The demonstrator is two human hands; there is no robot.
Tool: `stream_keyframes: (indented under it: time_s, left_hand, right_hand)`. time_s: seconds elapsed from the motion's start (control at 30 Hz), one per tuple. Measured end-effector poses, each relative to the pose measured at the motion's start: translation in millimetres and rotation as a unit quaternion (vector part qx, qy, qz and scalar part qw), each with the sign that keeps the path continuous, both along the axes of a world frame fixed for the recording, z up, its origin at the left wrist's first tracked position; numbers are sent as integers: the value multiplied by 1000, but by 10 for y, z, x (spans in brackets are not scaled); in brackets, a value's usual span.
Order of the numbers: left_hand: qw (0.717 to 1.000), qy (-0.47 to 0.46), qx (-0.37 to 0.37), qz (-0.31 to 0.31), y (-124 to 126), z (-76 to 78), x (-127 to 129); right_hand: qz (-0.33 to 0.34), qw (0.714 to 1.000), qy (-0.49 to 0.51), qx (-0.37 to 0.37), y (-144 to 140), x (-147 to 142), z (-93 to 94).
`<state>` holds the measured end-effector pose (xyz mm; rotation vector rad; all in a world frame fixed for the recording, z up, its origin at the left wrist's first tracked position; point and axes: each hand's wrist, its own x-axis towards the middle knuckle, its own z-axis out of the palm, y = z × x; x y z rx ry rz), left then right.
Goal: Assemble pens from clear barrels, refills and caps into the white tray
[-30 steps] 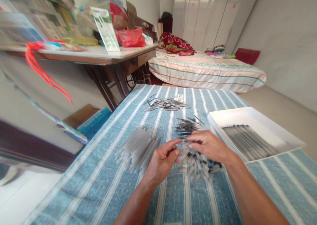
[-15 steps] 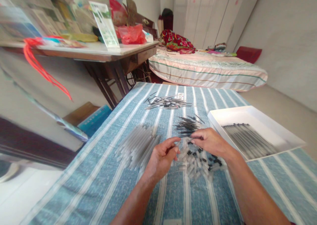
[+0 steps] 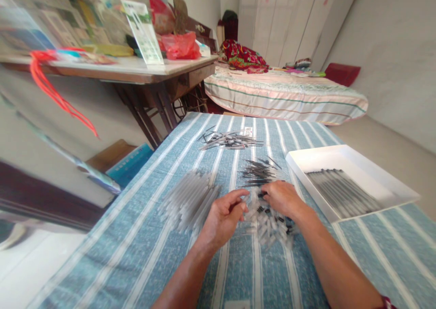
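My left hand is closed, thumb and fingers curled together. A small translucent part may be at its fingertips, but I cannot make it out. Beside it on the left lies a stack of translucent white pen barrels. My right hand reaches down to the far edge of a pile of clear pen caps, mixed with small black pieces. Its fingertips are pinched by a black piece; whether they grip it is unclear. Just beyond is a bunch of thin black pen refills.
A white box on the right holds a row of dark-filled pens. Another heap of thin refills lies farther back on the striped tablecloth. A cluttered desk stands left, a bed behind.
My right hand has moved slightly down toward me, from the black refills' near edge to the caps and black pieces. My left hand has stayed in place.
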<state>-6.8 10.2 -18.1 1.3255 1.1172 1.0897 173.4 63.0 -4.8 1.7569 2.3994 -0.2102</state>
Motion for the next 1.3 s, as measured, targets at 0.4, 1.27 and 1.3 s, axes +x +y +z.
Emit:
stream_keyframes:
  time_s: [0.4,1.27,1.3]
  left_hand:
    - [1000,-4,-4,-2,5,3,-5]
    - [998,45,0,-39,-18,129,1]
    - [998,50,0,-40,-19,131,2]
  right_hand:
    - [-17,870,490,-47,-9,29,-122]
    - [15,746,642,-180,-85,-51,-46]
    - [17,745,642,-181,-85,-54,-50]
